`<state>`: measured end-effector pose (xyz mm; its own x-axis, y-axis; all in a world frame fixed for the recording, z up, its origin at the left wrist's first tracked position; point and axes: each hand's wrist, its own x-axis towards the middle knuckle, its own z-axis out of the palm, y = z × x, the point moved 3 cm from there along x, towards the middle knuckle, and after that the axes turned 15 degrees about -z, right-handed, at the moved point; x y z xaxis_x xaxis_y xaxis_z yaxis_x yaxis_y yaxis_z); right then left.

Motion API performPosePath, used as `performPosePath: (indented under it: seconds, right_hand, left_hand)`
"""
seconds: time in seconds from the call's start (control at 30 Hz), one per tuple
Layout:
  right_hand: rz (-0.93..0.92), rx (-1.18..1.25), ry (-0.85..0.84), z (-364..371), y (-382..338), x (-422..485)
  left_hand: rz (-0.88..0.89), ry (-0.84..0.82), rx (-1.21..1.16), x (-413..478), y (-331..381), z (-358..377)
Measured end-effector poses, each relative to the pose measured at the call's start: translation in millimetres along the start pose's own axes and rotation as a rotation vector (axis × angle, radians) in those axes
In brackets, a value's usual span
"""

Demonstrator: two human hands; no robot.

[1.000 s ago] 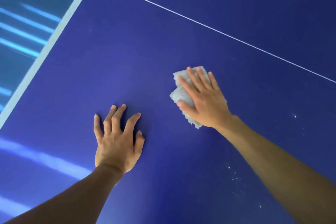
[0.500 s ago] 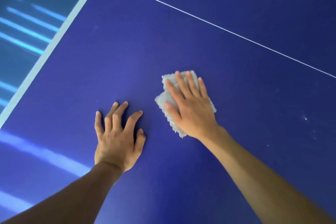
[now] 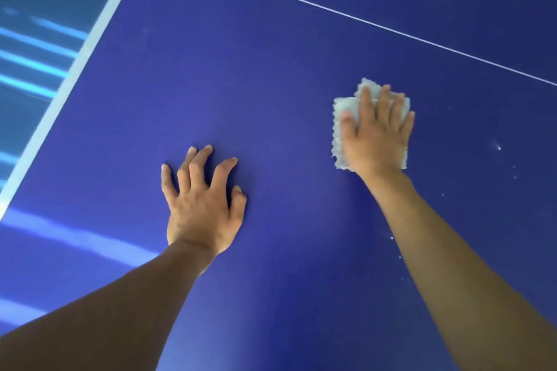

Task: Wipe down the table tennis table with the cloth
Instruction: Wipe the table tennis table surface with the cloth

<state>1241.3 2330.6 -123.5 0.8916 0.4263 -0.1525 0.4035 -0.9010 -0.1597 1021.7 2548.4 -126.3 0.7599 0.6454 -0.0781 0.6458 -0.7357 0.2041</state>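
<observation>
The blue table tennis table (image 3: pixel 241 69) fills the view. A small pale cloth (image 3: pixel 343 111) lies flat on it at centre right. My right hand (image 3: pixel 376 135) presses on the cloth with straight fingers, covering most of it. My left hand (image 3: pixel 202 202) rests on the bare table surface to the left, fingers spread and slightly arched, holding nothing.
A thin white centre line (image 3: pixel 361 19) crosses the table beyond the hands. The white edge stripe (image 3: pixel 75 72) marks the table's left side, with floor (image 3: pixel 36 39) past it. Small white specks (image 3: pixel 498 147) dot the surface right of the cloth.
My right hand slid the cloth left toward my left hand, then back to the right and slightly away. My left hand stayed in place.
</observation>
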Motion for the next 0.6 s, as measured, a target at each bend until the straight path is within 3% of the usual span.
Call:
performPosePath:
  seconds: [0.13, 0.33, 0.4, 0.47, 0.53, 0.6]
  right_hand:
    - [-0.413, -0.037, -0.016, 30, -84, -115]
    - [-0.548, -0.015, -0.052, 63, -71, -301]
    - [-0.474, -0.029, -0.044, 60, -50, -305]
    - [-0.285, -0.049, 0.005, 55, -38, -285]
    - [-0.068, -0.014, 0.038, 52, -45, -264]
    - [0.011, 0.025, 0.047, 53, -65, -259]
  left_hand:
    - [-0.006, -0.042, 0.006, 0, -2, 0]
    - [0.001, -0.017, -0.018, -2, -2, 1]
    - [0.006, 0.002, -0.039, -1, -4, 3]
    - [-0.005, -0.014, -0.124, -1, -7, 2]
    - [-0.032, -0.046, -0.299, -1, -8, -3]
    - [-0.103, -0.128, -0.561, -6, -12, -13]
